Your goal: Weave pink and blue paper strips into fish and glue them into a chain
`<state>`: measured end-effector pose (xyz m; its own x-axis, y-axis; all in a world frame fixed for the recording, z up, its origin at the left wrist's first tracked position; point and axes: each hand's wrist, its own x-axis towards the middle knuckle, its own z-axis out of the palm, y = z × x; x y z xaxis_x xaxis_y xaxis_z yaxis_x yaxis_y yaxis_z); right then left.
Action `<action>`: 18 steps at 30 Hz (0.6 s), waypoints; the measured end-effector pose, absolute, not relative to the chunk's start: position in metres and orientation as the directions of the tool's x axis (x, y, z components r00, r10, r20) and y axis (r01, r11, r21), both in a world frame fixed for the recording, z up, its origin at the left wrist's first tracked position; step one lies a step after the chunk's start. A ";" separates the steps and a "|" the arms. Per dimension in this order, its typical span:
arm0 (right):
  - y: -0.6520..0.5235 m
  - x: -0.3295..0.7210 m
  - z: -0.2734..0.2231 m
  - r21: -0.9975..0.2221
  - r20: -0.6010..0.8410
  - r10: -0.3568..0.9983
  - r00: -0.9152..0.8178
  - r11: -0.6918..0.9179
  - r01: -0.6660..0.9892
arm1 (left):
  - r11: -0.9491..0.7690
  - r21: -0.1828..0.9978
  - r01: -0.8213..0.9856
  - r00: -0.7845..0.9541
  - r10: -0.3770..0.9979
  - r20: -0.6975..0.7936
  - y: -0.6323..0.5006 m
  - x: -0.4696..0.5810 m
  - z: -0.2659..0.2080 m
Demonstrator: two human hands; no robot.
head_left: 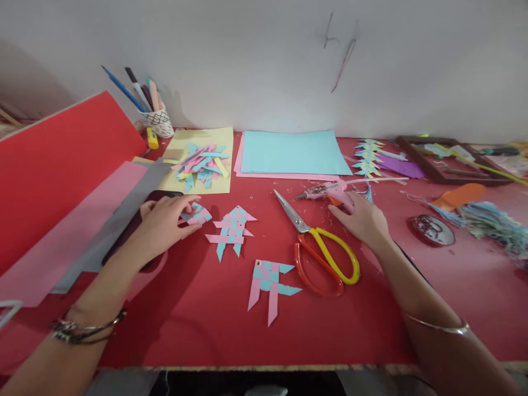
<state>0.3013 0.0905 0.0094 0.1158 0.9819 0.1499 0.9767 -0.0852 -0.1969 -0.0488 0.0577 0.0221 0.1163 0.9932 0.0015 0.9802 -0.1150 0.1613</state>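
Observation:
My left hand (160, 223) pinches a small woven pink-and-blue paper piece (200, 212) between thumb and fingers, above a dark phone-like slab (124, 242). My right hand (367, 220) is closed round the handle of a pink glue gun (325, 190), whose nozzle points left. Between my hands lies a woven paper fish (231, 232) with pink and blue strip ends. Nearer me is a second woven fish (268, 278) with an eye at its upper left corner. Scissors (307, 228) with red and yellow handles rest partly open beside it, blades pointing away from me.
Cut paper strips (204, 162) are heaped on a yellow sheet (173, 179). Blue paper (292, 151) lies against the wall. A pen cup (160, 121) stands at back left. To the right are a brown tray (437, 175), a round dish (443, 234) and yarn tassels (490, 220).

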 end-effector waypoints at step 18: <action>0.092 0.303 0.008 -0.187 0.150 0.981 0.124 -0.095 0.978 | -0.163 0.282 0.945 0.186 0.981 -0.057 0.056 -0.053 0.015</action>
<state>0.3031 0.0922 0.0082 0.1236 0.9810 0.1496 0.9777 -0.0946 -0.1873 -0.0534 0.0565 0.0154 0.1864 0.9808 -0.0571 0.9455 -0.1633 0.2819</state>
